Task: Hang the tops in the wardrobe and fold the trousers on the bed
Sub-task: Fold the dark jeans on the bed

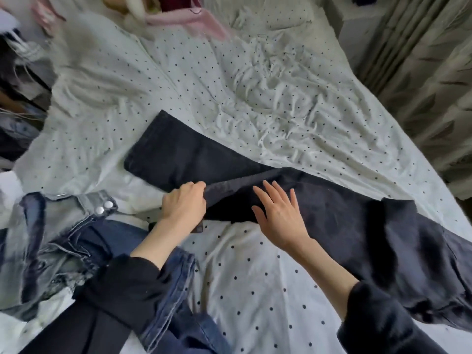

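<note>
1. Left hand (184, 203): fingers curled round the edge of a fold in the long black denim trousers (319, 208), gripping the cloth where the leg doubles back.
2. Right hand (277, 213): fingers straight and slightly spread, palm flat on the black trousers just right of the left hand, gripping nothing.
3. Black trousers: lying across the white bed sheet with small dark dots (250, 282). One leg end runs up and away from the left hand; the rest extends right of the right hand to the bed's edge.
4. Both forearms wear black sleeves (127, 290).
5. Beside the left forearm, on the sheet: crumpled dark blue jeans (176, 325) and pale washed jeans with two silver snap buttons (51, 241).
6. Far end of the sheet from the trousers: pink garment (194, 20), blurred.
7. Beyond the trousers' right end: beige patterned curtain (434, 80).
</note>
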`<act>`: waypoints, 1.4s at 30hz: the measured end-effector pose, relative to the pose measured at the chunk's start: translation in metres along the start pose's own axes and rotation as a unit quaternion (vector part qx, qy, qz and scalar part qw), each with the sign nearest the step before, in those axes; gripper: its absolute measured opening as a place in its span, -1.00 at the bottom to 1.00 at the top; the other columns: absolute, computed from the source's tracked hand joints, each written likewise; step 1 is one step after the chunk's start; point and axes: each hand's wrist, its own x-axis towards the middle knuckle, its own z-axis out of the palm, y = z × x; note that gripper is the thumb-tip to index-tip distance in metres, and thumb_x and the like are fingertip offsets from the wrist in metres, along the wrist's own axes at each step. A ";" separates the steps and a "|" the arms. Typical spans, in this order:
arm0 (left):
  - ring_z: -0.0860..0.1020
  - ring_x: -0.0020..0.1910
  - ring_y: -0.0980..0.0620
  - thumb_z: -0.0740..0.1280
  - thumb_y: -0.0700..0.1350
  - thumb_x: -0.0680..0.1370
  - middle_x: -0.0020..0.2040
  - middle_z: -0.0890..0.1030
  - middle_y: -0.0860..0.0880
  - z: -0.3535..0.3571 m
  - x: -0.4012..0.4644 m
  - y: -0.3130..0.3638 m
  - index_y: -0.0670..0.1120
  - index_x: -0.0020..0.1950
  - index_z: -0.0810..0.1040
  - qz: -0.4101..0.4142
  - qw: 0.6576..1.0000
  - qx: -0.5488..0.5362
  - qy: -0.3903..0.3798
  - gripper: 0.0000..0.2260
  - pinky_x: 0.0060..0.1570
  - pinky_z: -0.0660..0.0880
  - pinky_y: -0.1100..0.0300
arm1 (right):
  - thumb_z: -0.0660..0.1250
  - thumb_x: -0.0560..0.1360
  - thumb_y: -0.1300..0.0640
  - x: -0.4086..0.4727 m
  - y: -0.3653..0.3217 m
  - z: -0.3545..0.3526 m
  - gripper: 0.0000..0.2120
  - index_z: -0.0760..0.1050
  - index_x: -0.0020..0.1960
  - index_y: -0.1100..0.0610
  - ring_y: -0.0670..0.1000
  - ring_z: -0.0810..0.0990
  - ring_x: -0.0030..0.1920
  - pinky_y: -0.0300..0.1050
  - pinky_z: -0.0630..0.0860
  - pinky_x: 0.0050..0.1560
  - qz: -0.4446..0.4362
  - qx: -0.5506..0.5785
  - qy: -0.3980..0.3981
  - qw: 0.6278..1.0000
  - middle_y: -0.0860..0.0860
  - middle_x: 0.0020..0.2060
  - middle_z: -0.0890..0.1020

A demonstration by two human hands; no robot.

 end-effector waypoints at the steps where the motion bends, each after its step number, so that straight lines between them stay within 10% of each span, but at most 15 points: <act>1: 0.55 0.00 -0.18 0.17 -0.21 0.57 0.03 0.57 -0.10 -0.014 0.018 -0.009 -0.05 0.05 0.46 0.001 1.000 0.014 0.012 -0.87 -0.20 0.28 0.10 | 0.04 0.63 -0.05 0.011 -0.007 -0.002 -0.50 0.05 0.53 0.00 0.03 -0.08 0.53 0.13 -0.16 0.50 0.002 0.005 -0.007 1.000 0.01 0.53 0.06; 10: 0.27 0.38 -0.05 0.28 0.02 0.56 0.38 0.36 -0.03 -0.025 0.131 -0.044 0.01 0.48 0.19 0.044 0.993 0.038 0.100 -0.48 0.40 0.05 -0.13 | 0.05 0.61 -0.13 0.095 -0.032 0.017 -0.43 -0.06 0.54 -0.06 0.04 -0.08 0.53 0.14 -0.06 0.49 -0.020 0.013 -0.074 0.997 -0.02 0.54 -0.02; 18: 0.42 0.23 -0.20 0.34 0.09 0.51 0.26 0.43 -0.19 0.020 0.131 -0.108 -0.17 0.36 0.35 -0.133 0.974 -0.168 0.068 -0.47 0.15 0.40 -0.08 | 0.05 0.61 -0.10 0.127 -0.043 0.054 -0.45 -0.04 0.54 -0.04 0.04 -0.05 0.53 0.14 -0.02 0.47 -0.020 0.020 -0.115 0.993 -0.02 0.54 -0.01; 24: 0.52 0.05 -0.26 0.24 0.08 0.57 0.12 0.52 -0.22 0.030 0.132 -0.102 -0.23 0.16 0.42 -0.156 0.978 -0.128 0.049 -0.62 -0.20 0.32 0.04 | 0.02 0.61 -0.15 0.125 -0.052 0.066 -0.45 -0.05 0.54 -0.06 0.03 -0.07 0.53 0.16 -0.07 0.48 -0.040 0.013 -0.116 0.992 -0.02 0.54 -0.03; 36: 0.50 -0.06 -0.27 0.29 -0.03 0.56 0.14 0.39 -0.22 0.015 0.163 -0.127 -0.21 0.20 0.41 -0.070 0.973 -0.167 0.145 -0.68 -0.23 0.36 -0.02 | -0.09 0.57 -0.27 0.139 -0.072 0.080 -0.41 -0.20 0.52 -0.15 0.07 -0.22 0.52 0.40 -0.22 0.36 -0.041 -0.065 -0.106 0.991 -0.04 0.53 -0.17; 42: 0.43 0.14 -0.24 0.35 0.20 0.45 0.10 0.53 -0.22 0.028 0.159 -0.149 -0.15 0.19 0.49 -0.124 0.972 -0.139 0.145 -0.50 0.09 0.35 -0.09 | -0.21 0.53 -0.29 0.118 -0.071 0.106 -0.39 -0.26 0.51 -0.15 0.11 -0.22 0.52 0.35 -0.41 0.32 -0.016 -0.087 -0.067 0.994 -0.01 0.54 -0.15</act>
